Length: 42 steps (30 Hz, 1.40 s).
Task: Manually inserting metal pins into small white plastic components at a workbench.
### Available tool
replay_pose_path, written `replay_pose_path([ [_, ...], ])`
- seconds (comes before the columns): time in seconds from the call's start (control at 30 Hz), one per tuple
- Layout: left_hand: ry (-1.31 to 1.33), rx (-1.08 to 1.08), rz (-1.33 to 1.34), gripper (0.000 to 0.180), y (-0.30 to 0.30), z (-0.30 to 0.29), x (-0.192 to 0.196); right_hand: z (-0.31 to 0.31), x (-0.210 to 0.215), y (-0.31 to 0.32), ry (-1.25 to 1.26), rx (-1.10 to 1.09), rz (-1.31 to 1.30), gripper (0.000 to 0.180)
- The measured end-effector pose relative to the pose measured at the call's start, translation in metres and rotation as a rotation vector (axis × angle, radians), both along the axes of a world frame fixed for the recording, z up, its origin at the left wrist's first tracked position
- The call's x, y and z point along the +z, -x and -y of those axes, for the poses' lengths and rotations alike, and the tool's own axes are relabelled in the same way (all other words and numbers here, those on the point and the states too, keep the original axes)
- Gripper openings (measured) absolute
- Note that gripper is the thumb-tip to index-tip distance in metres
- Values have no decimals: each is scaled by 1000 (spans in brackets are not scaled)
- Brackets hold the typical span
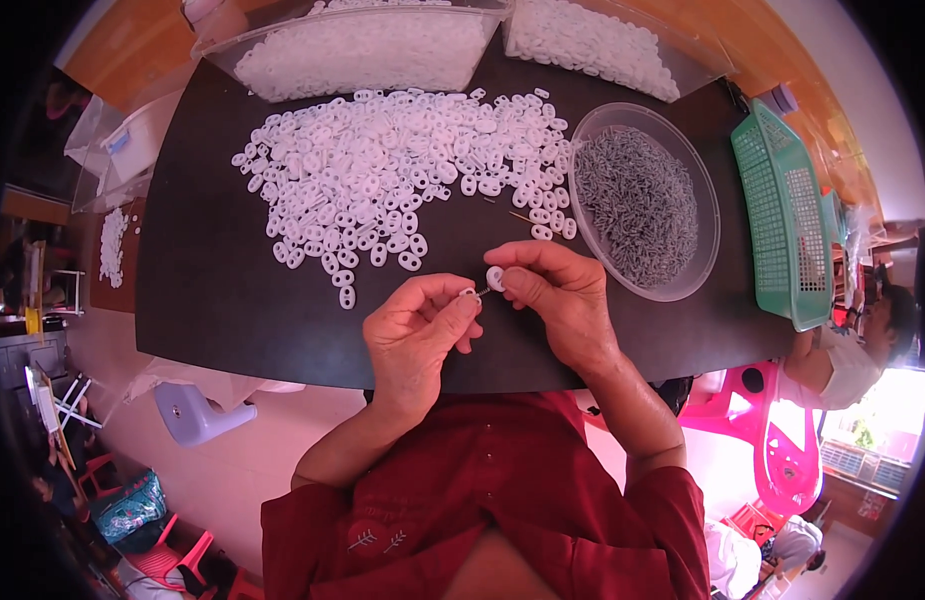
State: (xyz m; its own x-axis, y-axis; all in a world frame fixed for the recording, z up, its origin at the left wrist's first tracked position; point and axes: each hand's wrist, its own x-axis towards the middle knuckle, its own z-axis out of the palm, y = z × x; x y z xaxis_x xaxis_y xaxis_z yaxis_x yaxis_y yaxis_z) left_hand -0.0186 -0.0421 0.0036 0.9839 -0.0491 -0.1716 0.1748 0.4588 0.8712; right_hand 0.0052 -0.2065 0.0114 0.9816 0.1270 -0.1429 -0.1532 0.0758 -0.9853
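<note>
Above the dark surface, the left-hand grip pinches a small white piece, the right-hand grip a white oval link; a grey coil-like part lies between them.

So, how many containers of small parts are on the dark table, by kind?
Clear rectangular bins of white pieces: 2
Clear round tub of grey screw-like parts: 1
Total: 3

White pieces look smooth plastic, grey bits metallic, the tabletop matt.
</note>
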Motion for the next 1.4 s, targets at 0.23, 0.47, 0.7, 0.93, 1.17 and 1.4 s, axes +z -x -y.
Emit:
replay_pose_path([
  [0.23,-38,24,-3,11,-1,3,0,-3,0,0,-27,-41,-1,16],
  [0.47,-27,8,-5,10,0,2,-5,-7,-2,2,-45,-43,25,15],
  [0.7,-8,16,-21,10,-1,2,-6,-11,-4,3,-33,-47,54,14],
  [0.93,63,19,-35,13,-1,5,-9,-18,-3,6,-139,-73,79,13],
  [1.17,92,9,3,21,0,6,-14,-18,-7,8,-138,-66,103,11],
  [1.4,19,-29,98,28,0,6,-15,-16,-7,10,-58,-41,87,13],
])
